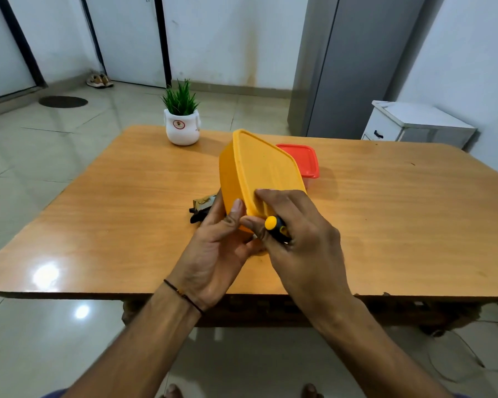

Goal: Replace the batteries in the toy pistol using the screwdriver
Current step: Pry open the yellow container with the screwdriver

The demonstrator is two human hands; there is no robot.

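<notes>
Both hands tilt the yellow box (259, 173) off the worktop (112, 196), left hand (216, 254) fingers clamped beneath, right hand (296, 239) fingers pinching its lid while palming the screwdriver (276, 226), likely to close it.

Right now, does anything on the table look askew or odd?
The yellow container is tipped on edge off the table, between both hands; the right hand also grips the screwdriver. Nothing looks spilled.
</notes>
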